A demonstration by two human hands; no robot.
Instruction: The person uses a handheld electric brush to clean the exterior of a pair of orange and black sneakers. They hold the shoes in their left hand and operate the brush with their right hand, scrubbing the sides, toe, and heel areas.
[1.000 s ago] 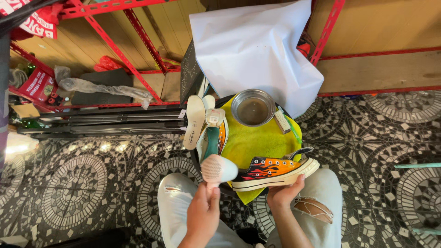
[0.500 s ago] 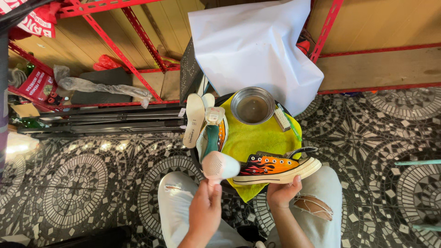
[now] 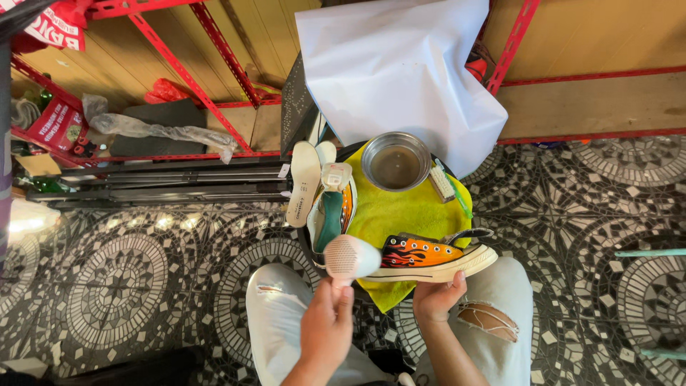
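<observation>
Change: since a second ago the sneaker [image 3: 429,259] has tipped a little, its heel end now higher at the right, while the hair dryer [image 3: 349,257] stays aimed at its toe.
Left hand: the left hand [image 3: 326,323] is closed around the white hair dryer's handle; the round perforated back of the dryer faces the camera.
Right hand: the right hand [image 3: 437,302] grips the sneaker from below, fingers curled under the white sole, thumb at the near edge.
Sneaker: black canvas with orange flame print, held side-on over the person's lap, just above the near edge of the yellow cloth [image 3: 404,214].
Hidden: the dryer's nozzle and the sneaker's toe are covered by the dryer body; whether they touch cannot be told. Both forearms are cut off by the bottom edge.
Containers: a metal bowl [image 3: 396,161] on the cloth holds murky brownish liquid; a small brush [image 3: 442,184] lies just beside it.
Around: a second shoe [image 3: 330,214] and a loose insole [image 3: 303,183] lie left of the cloth, white paper [image 3: 400,71] behind.
</observation>
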